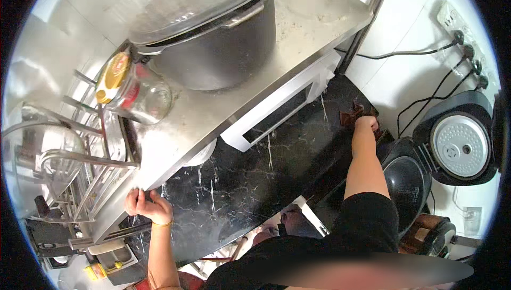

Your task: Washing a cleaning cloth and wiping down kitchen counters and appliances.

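Observation:
My left hand [148,207] is raised at the lower left, beside the front edge of a stainless steel shelf [223,118], its fingers loosely curled; whether it touches the edge is unclear. At the right, my right hand [367,123] reaches down by a dark brown object [351,115] at the end of the black marbled countertop [255,186]. Its fingers are mostly hidden, so I cannot tell what they hold. On the shelf stand a large dark roasting pot [223,58] with a lid and a glass jar [147,98] with a yellow and white lid.
A metal dish rack [92,158] stands at the left. Below the shelf is a white appliance [283,102]. A rice cooker with its lid up [403,186] is right of my right arm, under a power strip [465,42] with several black plugs and cords.

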